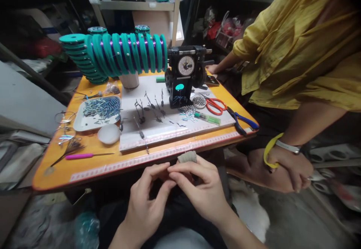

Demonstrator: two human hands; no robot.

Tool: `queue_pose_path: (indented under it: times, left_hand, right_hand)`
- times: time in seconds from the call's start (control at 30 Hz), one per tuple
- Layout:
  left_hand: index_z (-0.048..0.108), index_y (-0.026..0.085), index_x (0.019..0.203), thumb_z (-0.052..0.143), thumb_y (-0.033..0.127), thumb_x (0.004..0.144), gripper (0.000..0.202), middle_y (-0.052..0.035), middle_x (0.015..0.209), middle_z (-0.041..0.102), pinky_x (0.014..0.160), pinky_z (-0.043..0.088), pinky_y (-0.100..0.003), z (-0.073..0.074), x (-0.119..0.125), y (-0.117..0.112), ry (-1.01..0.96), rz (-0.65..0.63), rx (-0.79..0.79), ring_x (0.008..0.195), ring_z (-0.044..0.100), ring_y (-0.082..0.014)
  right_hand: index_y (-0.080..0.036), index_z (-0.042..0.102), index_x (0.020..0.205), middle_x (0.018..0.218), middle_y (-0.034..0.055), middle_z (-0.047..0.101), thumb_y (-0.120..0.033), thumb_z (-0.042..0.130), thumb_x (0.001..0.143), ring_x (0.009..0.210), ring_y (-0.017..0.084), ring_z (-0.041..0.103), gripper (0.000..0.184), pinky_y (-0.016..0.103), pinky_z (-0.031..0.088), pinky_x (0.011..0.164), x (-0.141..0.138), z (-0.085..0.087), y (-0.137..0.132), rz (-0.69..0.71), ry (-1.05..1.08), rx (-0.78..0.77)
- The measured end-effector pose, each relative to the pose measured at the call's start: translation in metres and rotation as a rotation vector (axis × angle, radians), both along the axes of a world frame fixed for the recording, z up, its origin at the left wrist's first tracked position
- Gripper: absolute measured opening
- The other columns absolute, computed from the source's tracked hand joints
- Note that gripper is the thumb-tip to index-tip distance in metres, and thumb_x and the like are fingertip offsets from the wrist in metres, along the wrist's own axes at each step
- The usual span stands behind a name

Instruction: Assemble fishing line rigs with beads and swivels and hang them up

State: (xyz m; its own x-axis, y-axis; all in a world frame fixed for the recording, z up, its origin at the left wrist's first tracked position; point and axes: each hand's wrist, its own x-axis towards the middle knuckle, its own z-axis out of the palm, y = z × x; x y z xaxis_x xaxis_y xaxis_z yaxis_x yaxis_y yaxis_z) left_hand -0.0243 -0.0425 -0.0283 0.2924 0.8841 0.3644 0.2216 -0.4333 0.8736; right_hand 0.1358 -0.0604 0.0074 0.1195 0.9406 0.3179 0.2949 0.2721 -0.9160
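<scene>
In front of the table's near edge, my left hand (150,194) and my right hand (201,189) meet with their fingertips pinched together. Whatever lies between them is too small to make out. A greyish cloth wrap (187,157) shows at a finger of my right hand. Just beyond the hands, a printed measuring strip (160,149) runs along the table edge. Small dark weights on thin wires (141,133) stand or lie on the white board (131,141). A pink-handled needle tool (81,156) rests to the left of the board.
A black winding machine (180,66) carries a long row of teal spools (126,53). Around it are a white tray (80,125) of small tubes, a white bowl (108,134), red scissors (216,106) and blue-handled pliers (244,121). A person in a yellow shirt (296,42) stands at the right.
</scene>
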Motion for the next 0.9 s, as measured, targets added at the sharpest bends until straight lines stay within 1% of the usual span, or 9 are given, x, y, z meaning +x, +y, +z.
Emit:
queue_pose_path:
  times: [0.1, 0.17, 0.2, 0.27, 0.33, 0.43, 0.57, 0.73, 0.9]
  left_hand:
    - [0.061, 0.024, 0.103, 0.057, 0.01, 0.094, 0.017, 0.0028, 0.086, 0.07, 0.066, 0.056, -0.014, 0.0, 0.002, 0.003, 0.021, 0.002, -0.003, 0.074, 0.071, -0.0086]
    - [0.061, 0.023, 0.098, 0.057, 0.01, 0.094, 0.015, 0.0034, 0.08, 0.068, 0.057, 0.052, -0.013, -0.001, 0.003, 0.007, 0.079, 0.008, 0.012, 0.067, 0.068, -0.0082]
    - [0.061, 0.023, 0.098, 0.057, 0.01, 0.093, 0.015, 0.0033, 0.078, 0.067, 0.053, 0.05, -0.013, -0.001, 0.003, 0.008, 0.103, 0.006, 0.02, 0.064, 0.066, -0.0081]
    - [0.059, 0.023, 0.098, 0.057, 0.009, 0.093, 0.015, 0.003, 0.078, 0.066, 0.05, 0.047, -0.014, -0.004, 0.004, 0.01, 0.122, 0.002, 0.035, 0.061, 0.063, -0.0081]
    - [0.059, 0.023, 0.099, 0.056, 0.009, 0.092, 0.015, 0.003, 0.078, 0.066, 0.051, 0.048, -0.015, -0.008, 0.005, 0.011, 0.122, 0.007, 0.046, 0.061, 0.063, -0.0083]
    - [0.058, 0.024, 0.099, 0.056, 0.01, 0.093, 0.016, 0.0031, 0.079, 0.066, 0.053, 0.051, -0.016, -0.012, 0.007, 0.013, 0.117, 0.027, 0.036, 0.064, 0.066, -0.0094]
    - [0.059, 0.024, 0.098, 0.056, 0.01, 0.093, 0.016, 0.0032, 0.078, 0.065, 0.055, 0.051, -0.015, -0.013, 0.006, 0.016, 0.116, 0.032, 0.011, 0.066, 0.066, -0.0096]
    - [0.059, 0.025, 0.098, 0.056, 0.008, 0.092, 0.018, 0.0026, 0.079, 0.065, 0.055, 0.05, -0.015, -0.014, 0.006, 0.015, 0.09, 0.035, -0.039, 0.069, 0.067, -0.0096]
    - [0.059, 0.026, 0.106, 0.058, 0.013, 0.093, 0.018, 0.0023, 0.082, 0.064, 0.058, 0.049, -0.015, -0.012, 0.013, 0.012, -0.031, 0.105, -0.19, 0.069, 0.062, -0.0088]
  right_hand:
    - [-0.022, 0.078, 0.089, 0.074, 0.0004, 0.068, -0.018, 0.072, 0.086, 0.058, 0.009, 0.055, 0.008, 0.021, 0.044, 0.049, 0.014, -0.004, 0.003, 0.02, -0.065, 0.034]
    - [-0.022, 0.076, 0.089, 0.076, 0.0, 0.067, -0.018, 0.07, 0.088, 0.061, 0.01, 0.056, 0.007, 0.022, 0.046, 0.052, 0.031, -0.008, 0.012, -0.063, -0.156, 0.073]
    - [-0.022, 0.075, 0.09, 0.08, 0.0014, 0.068, -0.018, 0.068, 0.089, 0.067, 0.012, 0.059, 0.008, 0.023, 0.049, 0.058, 0.041, -0.011, 0.018, -0.138, -0.235, 0.11]
    - [-0.018, 0.075, 0.099, 0.1, 0.0081, 0.07, -0.018, 0.065, 0.092, 0.093, 0.02, 0.062, 0.012, 0.033, 0.054, 0.08, 0.061, -0.017, 0.035, -0.291, -0.458, 0.201]
    - [-0.014, 0.072, 0.113, 0.123, 0.015, 0.065, -0.021, 0.064, 0.092, 0.117, 0.029, 0.054, 0.023, 0.047, 0.048, 0.101, 0.076, -0.023, 0.051, -0.363, -0.701, 0.262]
    - [-0.013, 0.07, 0.123, 0.136, 0.0163, 0.06, -0.026, 0.066, 0.092, 0.126, 0.035, 0.045, 0.033, 0.055, 0.042, 0.107, 0.084, -0.03, 0.067, -0.376, -0.91, 0.259]
    - [-0.012, 0.073, 0.117, 0.132, 0.0157, 0.063, -0.022, 0.065, 0.092, 0.126, 0.034, 0.047, 0.028, 0.053, 0.043, 0.108, 0.081, -0.034, 0.068, -0.388, -0.914, 0.28]
    - [-0.017, 0.077, 0.104, 0.125, 0.0139, 0.067, -0.019, 0.075, 0.085, 0.121, 0.032, 0.052, 0.02, 0.052, 0.047, 0.103, 0.08, -0.036, 0.066, -0.35, -0.845, 0.378]
    - [-0.021, 0.077, 0.095, 0.111, 0.0099, 0.071, -0.008, 0.077, 0.081, 0.112, 0.028, 0.057, 0.019, 0.048, 0.051, 0.096, 0.077, -0.037, 0.066, -0.3, -0.711, 0.441]
